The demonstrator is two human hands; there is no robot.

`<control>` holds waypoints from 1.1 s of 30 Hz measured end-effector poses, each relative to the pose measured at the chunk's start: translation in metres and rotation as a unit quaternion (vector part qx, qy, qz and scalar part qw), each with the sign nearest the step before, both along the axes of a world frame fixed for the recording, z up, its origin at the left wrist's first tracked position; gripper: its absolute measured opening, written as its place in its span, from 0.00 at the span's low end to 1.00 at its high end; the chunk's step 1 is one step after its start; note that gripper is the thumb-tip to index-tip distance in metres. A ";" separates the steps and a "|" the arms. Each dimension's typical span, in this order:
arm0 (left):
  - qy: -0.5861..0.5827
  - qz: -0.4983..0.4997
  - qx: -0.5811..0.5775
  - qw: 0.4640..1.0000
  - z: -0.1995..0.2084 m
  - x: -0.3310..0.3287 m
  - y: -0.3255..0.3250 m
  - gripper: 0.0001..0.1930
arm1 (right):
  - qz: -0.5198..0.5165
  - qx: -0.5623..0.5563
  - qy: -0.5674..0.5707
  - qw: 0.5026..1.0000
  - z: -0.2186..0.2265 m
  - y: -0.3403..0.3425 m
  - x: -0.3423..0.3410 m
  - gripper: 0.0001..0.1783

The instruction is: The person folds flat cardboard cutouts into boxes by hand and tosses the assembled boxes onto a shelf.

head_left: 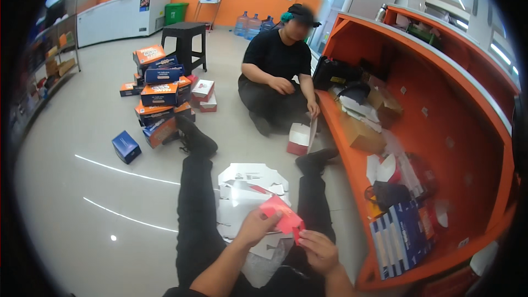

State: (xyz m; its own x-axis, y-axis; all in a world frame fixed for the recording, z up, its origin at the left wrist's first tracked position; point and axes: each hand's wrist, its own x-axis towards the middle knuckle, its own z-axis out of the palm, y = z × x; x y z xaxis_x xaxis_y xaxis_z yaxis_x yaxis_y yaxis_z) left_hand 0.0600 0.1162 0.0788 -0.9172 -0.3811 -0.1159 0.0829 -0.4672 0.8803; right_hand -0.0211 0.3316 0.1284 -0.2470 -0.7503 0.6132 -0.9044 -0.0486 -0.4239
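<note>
We hold the card (pixel 282 215) between us, left hand (pixel 257 227) pinching its left side, right hand (pixel 319 249) its right end. Beneath our grip lie white sheets (pixel 234 201); farther beyond, a co-worker (pixel 275 58) touches a box (pixel 298 142).

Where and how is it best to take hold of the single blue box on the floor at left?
Probably by two opposite side walls, from above and from its left: the blue box is compact and straight-edged, with nothing on top of it or close on that side, while a tilted orange-and-blue box lies near its right.
</note>
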 end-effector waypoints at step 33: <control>0.207 -0.136 0.034 0.968 0.038 0.032 0.050 0.18 | -0.135 -0.050 0.131 0.981 0.029 0.024 0.045 0.15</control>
State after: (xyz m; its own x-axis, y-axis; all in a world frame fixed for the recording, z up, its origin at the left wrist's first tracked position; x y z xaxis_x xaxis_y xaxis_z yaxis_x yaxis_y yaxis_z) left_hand 0.0925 0.1663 0.1172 -0.9559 -0.1239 0.2665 0.2879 -0.5762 0.7649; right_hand 0.0240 0.3554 0.1572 -0.2527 -0.6123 0.7492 -0.9673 0.1776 -0.1811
